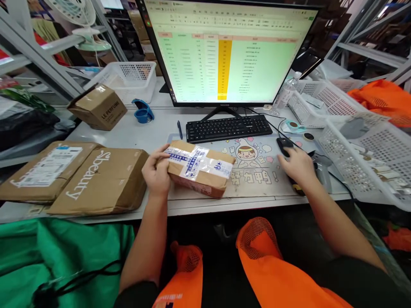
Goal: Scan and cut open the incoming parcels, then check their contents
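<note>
My left hand [156, 172] grips the left end of a small cardboard box [201, 167] sealed with clear and blue-printed tape. The box is tilted over the front of a cartoon desk mat [253, 171]. On the right of that mat, my right hand [298, 163] lies over a black computer mouse [283, 144], its fingers on the rear part. A black keyboard [229, 127] sits just beyond the box, below a monitor [237, 55] that displays a spreadsheet with one orange column.
Two flat cartons [99, 182] lie at left, near an open carton [101, 109], a blue round container [143, 112] and a pen [180, 129]. White plastic baskets [362, 171] crowd the right, beside a bottle [285, 92] and tape roll [292, 125]. A green bag [64, 256] hangs front left.
</note>
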The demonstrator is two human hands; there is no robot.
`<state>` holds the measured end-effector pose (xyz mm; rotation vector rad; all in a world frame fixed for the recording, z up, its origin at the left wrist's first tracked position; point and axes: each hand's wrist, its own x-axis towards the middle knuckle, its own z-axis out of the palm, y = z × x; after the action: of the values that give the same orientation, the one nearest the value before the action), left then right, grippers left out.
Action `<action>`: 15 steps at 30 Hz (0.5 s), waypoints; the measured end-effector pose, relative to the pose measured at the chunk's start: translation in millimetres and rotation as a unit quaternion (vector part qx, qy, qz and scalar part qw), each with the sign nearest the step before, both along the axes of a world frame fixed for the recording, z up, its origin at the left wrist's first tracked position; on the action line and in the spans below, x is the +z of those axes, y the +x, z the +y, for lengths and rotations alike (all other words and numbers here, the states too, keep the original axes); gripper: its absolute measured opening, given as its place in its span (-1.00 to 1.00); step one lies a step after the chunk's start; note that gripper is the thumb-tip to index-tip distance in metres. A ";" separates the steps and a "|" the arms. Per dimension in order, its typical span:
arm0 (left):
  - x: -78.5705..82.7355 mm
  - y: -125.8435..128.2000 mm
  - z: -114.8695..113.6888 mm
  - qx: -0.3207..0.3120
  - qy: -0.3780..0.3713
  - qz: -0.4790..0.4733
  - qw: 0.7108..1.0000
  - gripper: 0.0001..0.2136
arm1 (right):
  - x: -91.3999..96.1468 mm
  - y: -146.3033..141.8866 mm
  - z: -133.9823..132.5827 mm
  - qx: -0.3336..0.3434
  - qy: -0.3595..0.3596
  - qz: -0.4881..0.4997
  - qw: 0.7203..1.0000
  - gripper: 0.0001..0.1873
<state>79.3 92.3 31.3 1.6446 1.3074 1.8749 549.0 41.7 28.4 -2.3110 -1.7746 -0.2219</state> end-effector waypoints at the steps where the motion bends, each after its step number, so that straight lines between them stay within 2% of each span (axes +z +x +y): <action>1: -1.1 3.2 10.6 -0.009 0.008 -0.011 1.000 -0.80 | -5.4 10.1 -27.4 -0.045 -0.029 -0.008 0.999 -0.27; 3: 0.1 11.0 15.8 0.018 0.047 0.020 0.999 -0.75 | -18.2 23.6 -67.0 -0.097 -0.089 -0.011 0.991 -0.24; 5: 4.3 22.8 -1.4 0.037 0.124 0.116 0.985 -0.71 | -29.7 28.5 -84.4 -0.095 -0.110 -0.002 0.989 -0.31; 7: 7.9 39.7 -32.5 -0.001 0.190 0.227 0.955 -0.63 | -36.3 26.6 -87.8 -0.080 -0.080 0.013 0.994 -0.42; 9: 8.3 59.6 -63.5 -0.041 0.182 0.291 0.939 -0.51 | -36.4 17.7 -89.7 -0.065 -0.021 0.053 0.996 -0.49; 11: 5.4 77.5 -83.7 -0.019 0.144 0.310 0.940 -0.46 | -30.2 -0.8 -97.5 0.001 0.048 0.114 0.992 -0.53; 13: 1.4 88.6 -91.1 0.015 0.127 0.309 0.942 -0.48 | -19.6 -29.3 -110.4 0.124 0.099 0.170 0.973 -0.55; 15: -1.0 91.7 -90.4 0.028 0.129 0.321 0.938 -0.47 | -7.3 -62.9 -122.0 0.256 0.113 0.196 0.940 -0.54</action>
<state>170.9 1.9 30.3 2.5289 1.3761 1.6488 486.1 -80.3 21.0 -1.5349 -1.9333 0.1117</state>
